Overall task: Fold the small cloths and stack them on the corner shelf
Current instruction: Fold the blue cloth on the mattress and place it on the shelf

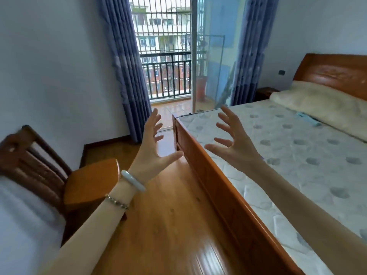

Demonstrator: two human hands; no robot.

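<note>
My left hand (153,147) is raised over the wooden floor with its fingers spread wide and nothing in it; a pale bangle and a bead bracelet circle the wrist. My right hand (236,141) is held up over the foot corner of the bed, fingers also spread and empty. A small light-blue cloth (308,119) lies far off on the mattress, beside the cream pillow. No corner shelf is in view.
A wooden bed frame (216,179) with a bare quilted mattress (297,159) fills the right. A wooden chair (85,185) stands at the left by the wall. A strip of wooden floor (168,225) runs between them to the open balcony door (168,76) with blue curtains.
</note>
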